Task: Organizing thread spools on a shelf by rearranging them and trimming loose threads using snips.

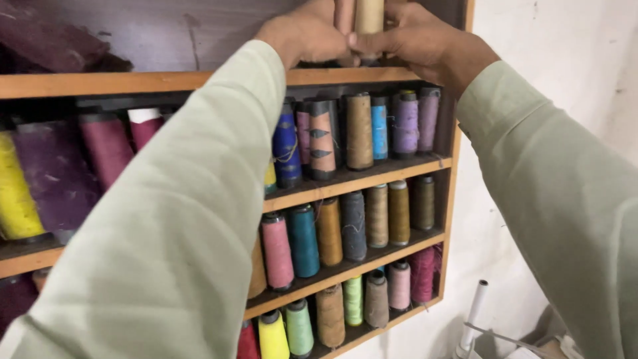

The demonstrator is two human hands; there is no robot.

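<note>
Both my hands reach up to the top shelf of a wooden thread rack (pixel 359 181). My left hand (pixel 307 34) and my right hand (pixel 420 41) close around a tan thread spool (pixel 369 18) that stands upright at the top edge of the view. A pinkish spool (pixel 343 16) sits just left of it, between my fingers. Pale green sleeves cover both forearms, and the left one hides much of the rack's middle.
The shelves below hold several upright thread cones: blue (pixel 286 147), brown (pixel 359 131), purple (pixel 405 123), teal (pixel 303 240), pink (pixel 276 251), yellow (pixel 274 336). Large yellow (pixel 14 189) and purple (pixel 56 174) cones stand at left. A white wall and a white rod (pixel 473 312) lie right.
</note>
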